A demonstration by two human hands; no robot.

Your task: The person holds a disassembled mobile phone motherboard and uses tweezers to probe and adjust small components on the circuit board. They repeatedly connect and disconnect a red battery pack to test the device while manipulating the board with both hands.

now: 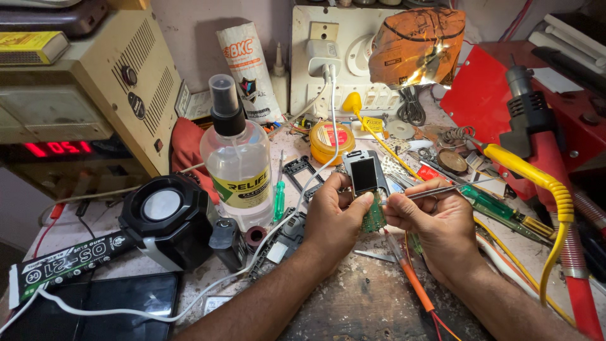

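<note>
Two hands meet over the middle of the cluttered worktop point(353, 297): the left hand point(334, 221) has its grip closed around a small phone board point(368, 189), green circuit board below and a dark little screen above, while the right hand point(435, 221) pinches metal tweezers point(442, 189) whose tips touch the board's edge. The board looks light, thin, stiff and fragile, best held by its bare edges, away from the screen. A clear spray bottle point(238, 158) and black speaker point(167, 218) stand to the left; a yellow soldering iron point(530, 170) lies right, against a wall socket panel point(322, 57).
</note>
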